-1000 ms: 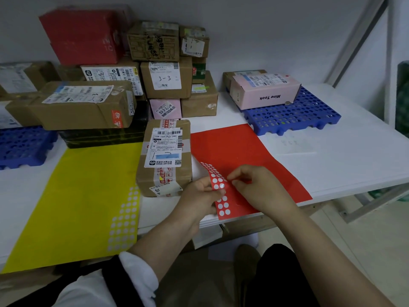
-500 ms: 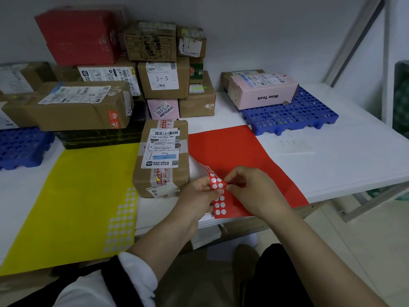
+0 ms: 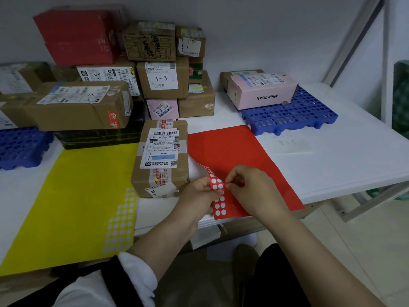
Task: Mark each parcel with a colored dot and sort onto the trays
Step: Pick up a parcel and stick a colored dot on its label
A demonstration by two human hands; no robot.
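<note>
A brown taped parcel (image 3: 160, 158) with a white shipping label lies on the white table between the two sticker sheets. The red dot-sticker sheet (image 3: 232, 151) lies to its right, its near left corner curled up. My left hand (image 3: 199, 193) pinches that lifted corner, where several dots are gone and white circles show. My right hand (image 3: 247, 187) pinches at the sheet's edge right beside the left fingers, on what looks like a red dot. A blue perforated tray (image 3: 294, 116) at the back right carries a pink box (image 3: 261, 89).
A yellow sticker sheet (image 3: 77, 200) covers the table's left front. A pile of several parcels (image 3: 124, 69) stands against the back wall. Another blue tray (image 3: 20, 145) sits at the far left under boxes. A metal frame (image 3: 385, 63) rises on the right.
Both hands have stayed at the sheet's lifted corner, shifting slightly upward. The corner curls a little higher than a second ago.
</note>
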